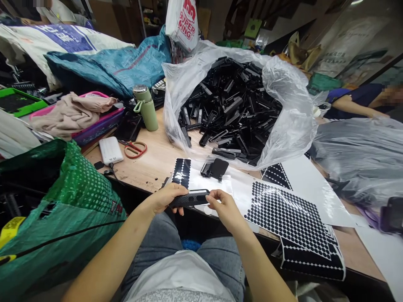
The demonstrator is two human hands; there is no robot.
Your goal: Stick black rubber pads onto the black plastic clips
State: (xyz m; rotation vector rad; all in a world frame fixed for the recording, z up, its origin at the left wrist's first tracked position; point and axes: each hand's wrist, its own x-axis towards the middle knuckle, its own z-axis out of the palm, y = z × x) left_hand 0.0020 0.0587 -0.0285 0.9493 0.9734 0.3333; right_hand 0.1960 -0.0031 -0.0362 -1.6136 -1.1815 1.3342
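Note:
My left hand [165, 197] is closed round one end of a long black plastic part [189, 198], held level just over the table's near edge. My right hand [223, 206] pinches the part's other end with thumb and fingertips. Right of my hands lies a white sheet covered in small black round stickers [285, 216]. A smaller sticker strip [181, 172] lies beyond my left hand. Two loose black parts [215, 168] rest on the table behind the held one. A big clear plastic bag [283, 121] full of black parts [231, 109] stands at the back.
A green woven bag [63, 209] gapes at my left. On the wooden table [151, 161] are red-handled scissors [136, 148], a white power bank [110, 150] and a green flask [147, 108]. Another person's arm [352, 107] rests far right, behind a grey plastic bag [359, 155].

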